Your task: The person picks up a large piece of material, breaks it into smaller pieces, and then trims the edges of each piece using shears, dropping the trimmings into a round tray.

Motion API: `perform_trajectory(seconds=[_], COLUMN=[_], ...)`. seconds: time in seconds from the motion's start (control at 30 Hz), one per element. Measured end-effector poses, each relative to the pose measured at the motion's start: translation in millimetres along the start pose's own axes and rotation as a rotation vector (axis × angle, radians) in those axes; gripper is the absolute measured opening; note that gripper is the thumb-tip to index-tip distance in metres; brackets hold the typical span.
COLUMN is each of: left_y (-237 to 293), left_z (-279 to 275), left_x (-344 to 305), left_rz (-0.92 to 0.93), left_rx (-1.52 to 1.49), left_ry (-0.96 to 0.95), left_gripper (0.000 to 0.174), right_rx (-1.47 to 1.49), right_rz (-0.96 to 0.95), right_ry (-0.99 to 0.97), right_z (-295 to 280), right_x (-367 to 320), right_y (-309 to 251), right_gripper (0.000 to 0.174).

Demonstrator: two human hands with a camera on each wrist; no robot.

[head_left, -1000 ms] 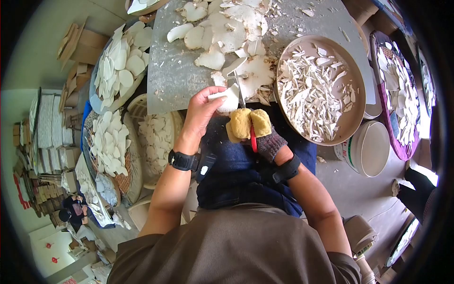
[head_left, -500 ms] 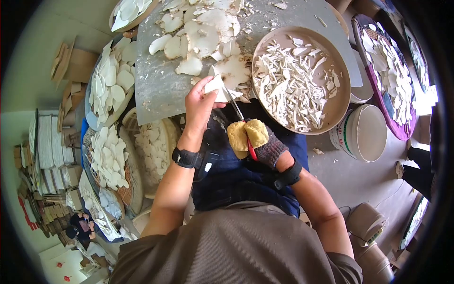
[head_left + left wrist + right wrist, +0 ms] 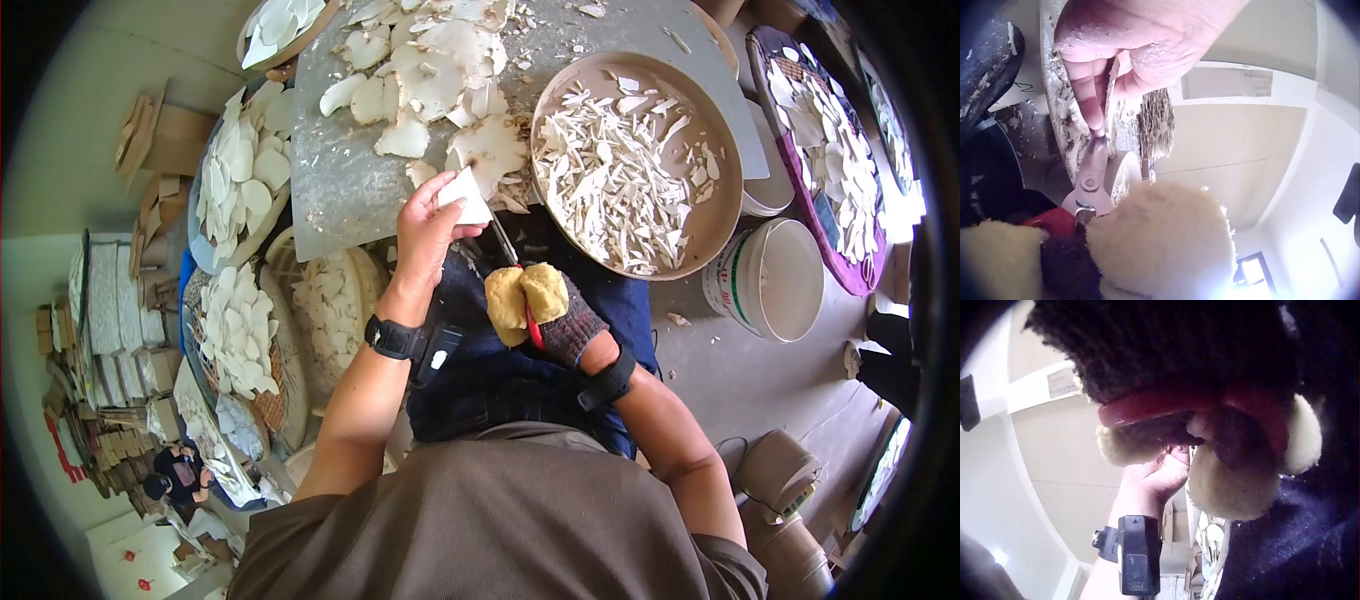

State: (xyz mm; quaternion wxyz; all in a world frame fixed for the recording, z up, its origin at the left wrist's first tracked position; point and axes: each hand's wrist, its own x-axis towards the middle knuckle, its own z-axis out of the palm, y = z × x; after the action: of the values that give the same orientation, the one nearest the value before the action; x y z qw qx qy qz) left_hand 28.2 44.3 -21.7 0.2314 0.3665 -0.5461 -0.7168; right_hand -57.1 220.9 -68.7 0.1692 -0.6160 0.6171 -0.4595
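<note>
The white piece (image 3: 463,196) sat just past the near edge of the counter (image 3: 345,190), pinched between the thumb and curled fingers (image 3: 1088,103) of the bare left hand (image 3: 425,240). The pliers (image 3: 507,245) came in from the near side, metal tips right up at the piece's edge. The gloved right hand (image 3: 570,318) had its fingers wrapped tight round the red handles and their yellow padding (image 3: 522,288), held over the lap. To the right was a round tray (image 3: 712,232) heaped with white slivers. Farther back on the counter lay a pile of broad pieces (image 3: 440,70), and off to the left stood baskets (image 3: 240,170) of cut ones.
</note>
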Motion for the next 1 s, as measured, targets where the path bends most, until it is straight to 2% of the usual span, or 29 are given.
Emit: perform_trajectory(seconds=[0.07, 0.17, 0.2, 0.3, 0.4, 0.43, 0.47, 0.53, 0.63, 0.67, 0.77, 0.87, 0.97, 1.0], left_y=[-3, -3, 2, 8, 12, 12, 9, 0, -9, -9, -7, -2, 0, 0], left_z=[0, -2, 0, 4, -1, -3, -3, 2, 8, 8, -1, -3, 0, -2], left_x=[1, 0, -4, -10, -12, -12, -13, -16, -16, -17, -16, -18, -27, -28], left_rz=[0.024, -0.014, -0.037, -0.018, -0.023, -0.027, 0.038, 0.168, 0.177, 0.163, 0.088, 0.038, -0.047, -0.057], left_rx=[-0.036, 0.006, 0.049, 0.08, 0.155, 0.182, 0.13, 0.028, -0.054, -0.064, -0.045, 0.0, -0.002, 0.03], left_ry=[0.046, -0.028, -0.086, -0.166, -0.239, -0.258, -0.176, -0.016, 0.097, 0.099, 0.04, 0.006, -0.037, -0.037], left_gripper=[0.042, 0.041, 0.037, 0.035, 0.036, 0.037, 0.038, 0.04, 0.041, 0.04, 0.04, 0.041, 0.043, 0.042], right_rx=[0.055, 0.061, 0.306, 0.011, 0.359, 0.377, 0.396, 0.235, 0.156, 0.218, 0.096, 0.087, 0.175, 0.285], right_rz=[0.019, 0.128, 0.252, 0.105, 0.263, 0.254, 0.245, 0.125, 0.054, 0.052, 0.024, 0.091, 0.126, 0.215], right_ry=[0.011, 0.016, -0.022, 0.097, 0.164, 0.156, 0.149, 0.06, 0.046, 0.042, -0.005, 0.012, 0.023, -0.001], right_z=[3, 12, 14, 23, 32, 29, 25, 5, 10, 6, 11, 18, 17, 17], right_x=[4, 4, 5, 10, 8, 9, 10, 18, 15, 13, 5, -4, 2, 3], right_y=[2, 15, 18, 26, 30, 27, 24, 9, 5, 2, 7, 7, 5, 3], right_gripper=[0.03, 0.028, 0.027, 0.022, 0.017, 0.017, 0.017, 0.018, 0.021, 0.022, 0.022, 0.021, 0.02, 0.02])
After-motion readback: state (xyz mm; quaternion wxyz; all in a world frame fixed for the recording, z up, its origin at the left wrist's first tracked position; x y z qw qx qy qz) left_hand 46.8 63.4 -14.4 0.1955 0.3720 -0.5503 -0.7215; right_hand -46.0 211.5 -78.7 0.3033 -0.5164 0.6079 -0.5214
